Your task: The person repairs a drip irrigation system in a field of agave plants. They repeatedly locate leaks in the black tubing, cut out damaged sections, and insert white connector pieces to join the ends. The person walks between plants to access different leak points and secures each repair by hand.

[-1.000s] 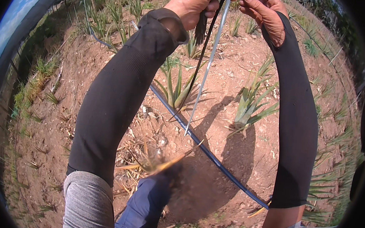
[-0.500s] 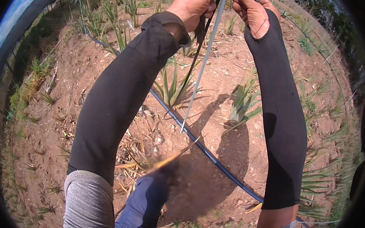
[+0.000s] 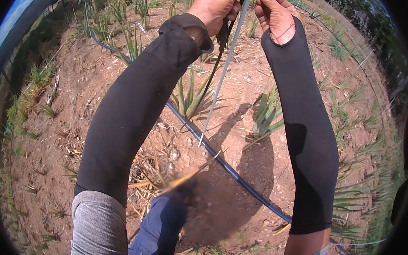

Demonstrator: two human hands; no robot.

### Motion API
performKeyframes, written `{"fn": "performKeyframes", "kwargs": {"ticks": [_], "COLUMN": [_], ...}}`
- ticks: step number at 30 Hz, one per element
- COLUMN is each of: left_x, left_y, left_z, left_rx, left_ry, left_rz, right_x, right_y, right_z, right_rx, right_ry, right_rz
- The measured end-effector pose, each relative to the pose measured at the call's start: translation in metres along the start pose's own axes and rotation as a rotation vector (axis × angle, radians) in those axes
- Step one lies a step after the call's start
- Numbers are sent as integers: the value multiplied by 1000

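My left hand [image 3: 215, 7] is closed at the top edge of the view, with dark fringed strands [image 3: 224, 35] hanging beneath its fingers. Beside them a long, narrow grey strip [image 3: 227, 63], like a thin blade seen edge-on, slants down to a pointed tip above the ground; its upper end passes out of view between my hands. My right hand [image 3: 279, 21] is raised close to my left, its thumb and fingers drawn together near the strip's top. A small green bit shows there, and the picture's edge hides what the right fingers pinch. Black sleeves cover both forearms.
A dark hose [image 3: 231, 171] crosses the reddish soil diagonally below my hands. Spiky aloe-like plants [image 3: 266, 113] grow on both sides of it, with another [image 3: 188, 98] near the hose. Dry yellowed leaves [image 3: 163, 183] lie by my blue-trousered leg [image 3: 163, 225].
My right hand and forearm have shifted slightly left, closer to my left hand. The grey strip's tip has swung a little left; the left hand keeps its hold.
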State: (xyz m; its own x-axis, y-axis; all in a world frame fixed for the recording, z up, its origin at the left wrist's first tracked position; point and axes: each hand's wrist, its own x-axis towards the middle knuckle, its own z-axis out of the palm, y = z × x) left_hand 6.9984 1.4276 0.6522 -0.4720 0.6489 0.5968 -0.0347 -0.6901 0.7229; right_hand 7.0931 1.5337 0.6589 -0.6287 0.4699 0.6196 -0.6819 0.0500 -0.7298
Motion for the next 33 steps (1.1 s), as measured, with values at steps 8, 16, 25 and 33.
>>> {"fn": "performKeyframes", "kwargs": {"ticks": [8,16,25,33], "left_x": [7,5,2,-1], "left_y": [1,-1,-1,-5], "left_z": [0,1,3,17], "left_rx": [51,54,116,174], "left_ry": [-17,28,60,93], "left_rz": [-33,-35,40,87], "right_x": [10,8,19,36], "right_y": [-14,-33,-42,-63], "right_z": [-11,-17,-13,-33], "right_rx": [62,-48,-222,-285], "right_ry": [-54,-183,-234,-264], "right_rz": [89,104,168,356]}}
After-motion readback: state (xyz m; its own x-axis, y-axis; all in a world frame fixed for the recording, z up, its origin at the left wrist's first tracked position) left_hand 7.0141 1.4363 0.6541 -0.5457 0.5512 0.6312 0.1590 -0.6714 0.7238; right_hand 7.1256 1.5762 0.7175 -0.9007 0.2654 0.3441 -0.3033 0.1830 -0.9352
